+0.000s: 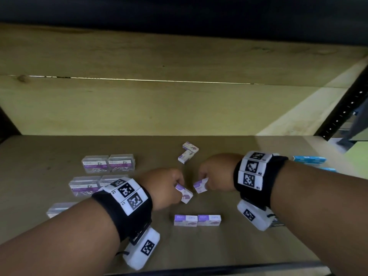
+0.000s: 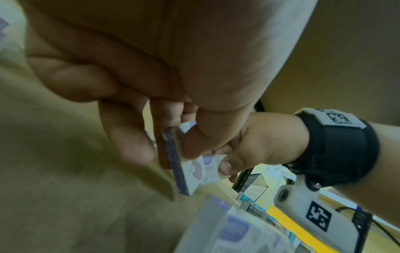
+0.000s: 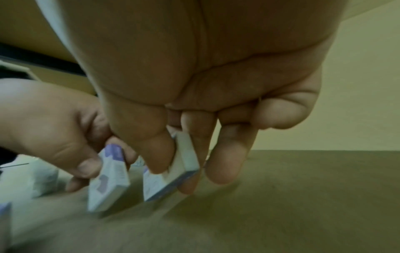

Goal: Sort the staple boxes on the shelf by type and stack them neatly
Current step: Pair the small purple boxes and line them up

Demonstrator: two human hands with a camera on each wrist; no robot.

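Observation:
On the brown shelf board (image 1: 249, 251) my left hand (image 1: 179, 189) pinches a small purple-and-white staple box (image 1: 185, 193), tilted, thumb on one face and fingers on the other (image 2: 184, 176). Close to its right, my right hand (image 1: 203, 181) pinches a second box of the same kind (image 1: 199, 185), also tilted, its lower edge near the board (image 3: 171, 179). The two held boxes are a small gap apart (image 3: 108, 184). Two matching boxes (image 1: 197, 220) lie side by side in front of the hands. Another two (image 1: 188, 152) lie in an L shape behind them.
Several clear paper-clip boxes (image 1: 108, 163) stand in rows at the left, some hidden by my left forearm. Blue boxes (image 1: 309, 159) sit at the right edge behind my right wrist. A wooden back panel (image 1: 159, 108) closes the shelf; a black upright (image 1: 342, 114) stands at the right.

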